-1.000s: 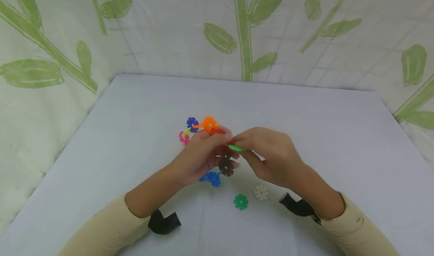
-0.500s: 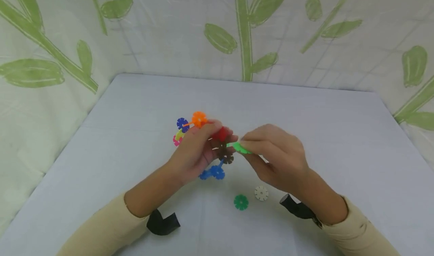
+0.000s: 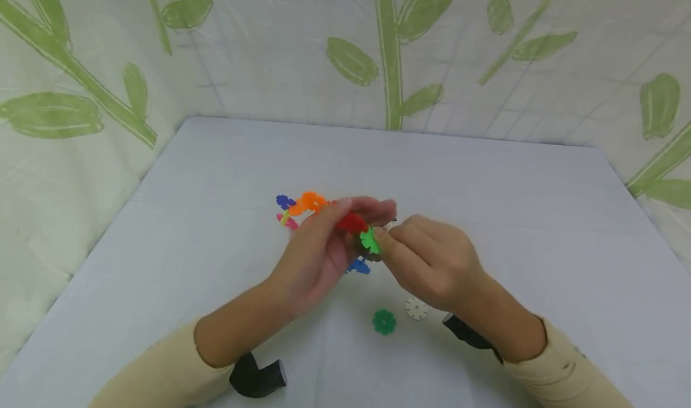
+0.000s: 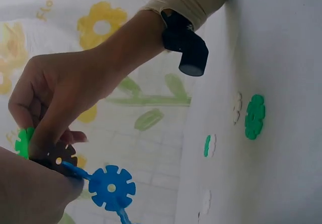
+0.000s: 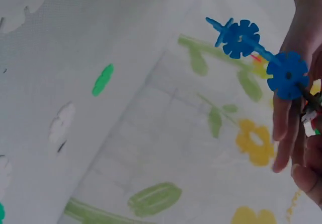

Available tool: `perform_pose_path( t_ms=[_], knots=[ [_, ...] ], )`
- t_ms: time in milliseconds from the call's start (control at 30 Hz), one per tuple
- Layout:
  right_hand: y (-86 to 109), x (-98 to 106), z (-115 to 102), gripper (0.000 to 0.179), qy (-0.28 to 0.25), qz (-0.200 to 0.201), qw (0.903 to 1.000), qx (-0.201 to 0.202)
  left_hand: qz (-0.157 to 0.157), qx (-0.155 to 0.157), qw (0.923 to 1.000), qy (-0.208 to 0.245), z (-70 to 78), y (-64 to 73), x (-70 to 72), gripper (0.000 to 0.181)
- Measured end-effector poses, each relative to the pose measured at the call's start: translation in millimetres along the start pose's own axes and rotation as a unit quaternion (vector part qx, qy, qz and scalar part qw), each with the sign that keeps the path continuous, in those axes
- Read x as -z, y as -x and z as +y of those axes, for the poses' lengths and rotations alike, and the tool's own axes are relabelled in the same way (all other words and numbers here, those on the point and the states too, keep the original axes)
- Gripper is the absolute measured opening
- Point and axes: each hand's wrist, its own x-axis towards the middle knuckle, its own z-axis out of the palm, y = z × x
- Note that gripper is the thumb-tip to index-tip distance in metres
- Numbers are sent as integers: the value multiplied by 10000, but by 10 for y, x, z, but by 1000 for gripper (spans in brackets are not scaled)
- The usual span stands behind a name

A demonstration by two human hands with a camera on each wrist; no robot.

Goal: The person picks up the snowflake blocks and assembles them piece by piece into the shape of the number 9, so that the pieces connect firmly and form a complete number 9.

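My left hand (image 3: 310,264) holds a chain of notched plastic discs, its thumb on a red disc (image 3: 351,222). Orange discs (image 3: 310,202), a dark blue disc (image 3: 284,202) and a pink disc (image 3: 289,221) stick out beyond the thumb. From the chain's other side, past a brown disc (image 4: 66,156), blue discs (image 4: 111,187) hang, plain in both wrist views. My right hand (image 3: 434,264) pinches a bright green disc (image 3: 369,240) against the chain, close below the red one. The right fingertips partly cover where the green disc meets the chain.
A darker green disc (image 3: 384,322) and a white disc (image 3: 416,308) lie on the pale table (image 3: 486,186), in front of the hands. Black camera mounts (image 3: 258,378) hang from both wrists. Behind the table rises a cloth (image 3: 302,84) printed with plants.
The bright green disc, apart from the red one half a second ago, has come left against the chain and turned its face to view. The left hand has tilted the chain, its fingers reaching further right.
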Motion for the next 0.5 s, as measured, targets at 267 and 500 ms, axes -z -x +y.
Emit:
perform_pose_path(
  t_ms=[267,500],
  knots=[
    [-15,17,-93,14,543,-314,9972,401,58,-120,9912,-1313,-145,24,-23,50],
    [-18,-5,-168,16,705,-514,9948,523,374,-1228,9609,-2455,-276,84,-41,49]
  ],
)
